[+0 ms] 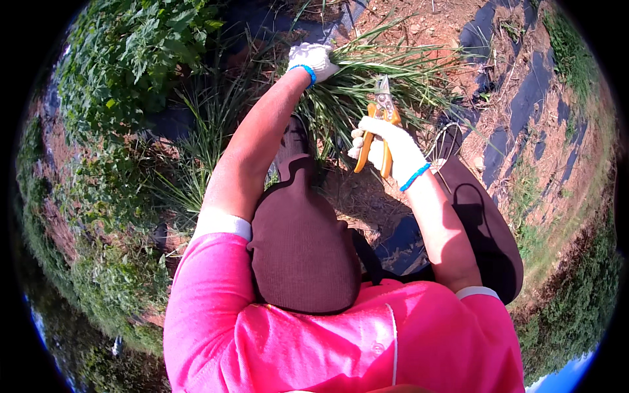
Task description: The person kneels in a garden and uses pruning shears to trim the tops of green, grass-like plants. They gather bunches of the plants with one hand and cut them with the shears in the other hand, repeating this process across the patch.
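Note:
In a white knit glove with a blue cuff, my left hand (314, 60) is closed around the base of a clump of long green grass (378, 66). The blades fan out to the right of that fist. My right hand (393, 142), gloved the same way, holds a pair of pruning shears (385, 105) with orange-yellow handles. Their metal jaws point away from me and lie over the grass, right of my left hand. Whether the jaws touch any blades, I cannot tell. My left fingers are partly hidden by the glove's back and the grass.
A leafy green bush (132, 64) rises at the left. Black mulch film (528, 98) lies in torn strips over reddish soil (413, 19). My bent left knee (304, 245) and right leg (481, 221) flank the work. More grass (211, 152) grows beside the bush.

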Motion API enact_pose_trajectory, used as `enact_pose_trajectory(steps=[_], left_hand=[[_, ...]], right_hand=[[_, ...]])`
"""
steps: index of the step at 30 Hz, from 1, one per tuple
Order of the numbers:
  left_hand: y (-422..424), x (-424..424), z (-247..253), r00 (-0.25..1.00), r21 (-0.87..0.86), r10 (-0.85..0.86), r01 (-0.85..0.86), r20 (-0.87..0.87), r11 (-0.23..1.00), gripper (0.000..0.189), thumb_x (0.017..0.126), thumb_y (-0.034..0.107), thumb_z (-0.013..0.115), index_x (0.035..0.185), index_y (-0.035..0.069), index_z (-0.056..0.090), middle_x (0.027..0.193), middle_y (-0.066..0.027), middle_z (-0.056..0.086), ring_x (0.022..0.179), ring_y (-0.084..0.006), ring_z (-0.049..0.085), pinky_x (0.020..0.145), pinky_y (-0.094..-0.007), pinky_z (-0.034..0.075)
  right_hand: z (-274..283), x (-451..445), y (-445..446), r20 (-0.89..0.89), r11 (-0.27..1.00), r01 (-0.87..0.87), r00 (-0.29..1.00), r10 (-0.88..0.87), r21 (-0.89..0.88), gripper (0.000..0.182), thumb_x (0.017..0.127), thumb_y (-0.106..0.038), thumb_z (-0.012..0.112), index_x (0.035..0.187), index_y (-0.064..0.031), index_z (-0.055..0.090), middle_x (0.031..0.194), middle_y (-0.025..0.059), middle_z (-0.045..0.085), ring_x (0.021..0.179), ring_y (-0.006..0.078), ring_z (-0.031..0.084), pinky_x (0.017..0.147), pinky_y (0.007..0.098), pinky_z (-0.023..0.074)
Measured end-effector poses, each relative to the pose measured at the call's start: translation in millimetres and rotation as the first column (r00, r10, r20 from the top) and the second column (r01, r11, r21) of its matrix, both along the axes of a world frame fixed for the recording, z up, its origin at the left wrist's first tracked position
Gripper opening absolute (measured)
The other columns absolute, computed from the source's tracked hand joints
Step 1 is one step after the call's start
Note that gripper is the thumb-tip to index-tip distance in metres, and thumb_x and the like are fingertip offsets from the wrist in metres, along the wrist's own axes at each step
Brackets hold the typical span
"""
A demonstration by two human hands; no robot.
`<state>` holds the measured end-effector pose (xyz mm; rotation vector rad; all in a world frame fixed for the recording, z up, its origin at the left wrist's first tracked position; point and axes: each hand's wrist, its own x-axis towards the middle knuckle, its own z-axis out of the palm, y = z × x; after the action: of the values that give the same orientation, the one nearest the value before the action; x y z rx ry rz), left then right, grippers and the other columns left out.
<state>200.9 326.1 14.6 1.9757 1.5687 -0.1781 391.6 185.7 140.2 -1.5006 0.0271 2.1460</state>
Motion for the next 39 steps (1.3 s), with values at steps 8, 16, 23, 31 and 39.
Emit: enact_pose_trajectory(steps=[8,16,23,31,39], left_hand=[[-17,-33,-6,0.603,-0.188,0.687,-0.68,0.406,0.708,0.053,0.077,0.048,0.076,0.112,0.008,0.072,0.106,-0.0125,0.072,0.098,-0.0249,0.067,0.088,-0.0368,0.051],[-20,-72,-6,0.036,-0.45,0.887,-0.852,0.46,0.268,0.065,0.079,0.046,0.077,0.112,-0.009,0.064,0.099,-0.0169,0.07,0.079,-0.0233,0.064,0.072,-0.037,0.053],[-21,-87,-32,0.148,-0.402,0.885,-0.849,0.441,0.343,0.035,0.091,0.033,0.071,0.099,-0.001,0.071,0.093,-0.0076,0.071,0.079,-0.0162,0.066,0.064,-0.032,0.055],[-44,-96,-51,0.221,-0.397,0.857,-0.813,0.466,0.425,0.031,0.092,0.036,0.068,0.1,0.005,0.073,0.095,-0.0045,0.07,0.082,-0.0131,0.065,0.072,-0.0292,0.054],[-64,-91,-26,0.412,-0.286,0.693,-0.696,0.592,0.658,0.025,0.097,0.027,0.061,0.114,0.01,0.067,0.105,-0.0053,0.068,0.088,-0.0123,0.061,0.083,-0.0316,0.051]], right_hand=[[-12,-29,-14,-0.09,0.961,-0.258,0.964,0.25,-0.099,0.038,0.096,-0.043,0.062,0.102,-0.0065,0.058,0.08,0.0053,0.06,0.065,0.0185,0.06,0.062,0.0426,0.0558],[-50,-53,23,-0.164,0.953,-0.29,0.948,0.274,-0.084,0.037,0.094,-0.04,0.066,0.104,-0.0046,0.061,0.084,0.0097,0.065,0.07,0.0243,0.065,0.072,0.0482,0.0579],[-80,-78,42,-0.323,0.958,-0.258,0.924,0.206,-0.125,0.055,0.093,-0.048,0.064,0.112,0.0024,0.053,0.091,0.0183,0.063,0.078,0.0329,0.066,0.077,0.0552,0.057],[-110,-81,63,-0.428,0.976,-0.168,0.899,0.095,-0.136,0.049,0.094,-0.05,0.061,0.111,-0.0038,0.058,0.092,0.0205,0.064,0.077,0.0375,0.068,0.077,0.0633,0.0554],[-98,-75,66,-0.259,0.953,-0.294,0.929,0.265,-0.077,0.05,0.094,-0.05,0.061,0.1,-0.0006,0.058,0.073,0.009,0.061,0.063,0.0256,0.064,0.066,0.0489,0.0583]])
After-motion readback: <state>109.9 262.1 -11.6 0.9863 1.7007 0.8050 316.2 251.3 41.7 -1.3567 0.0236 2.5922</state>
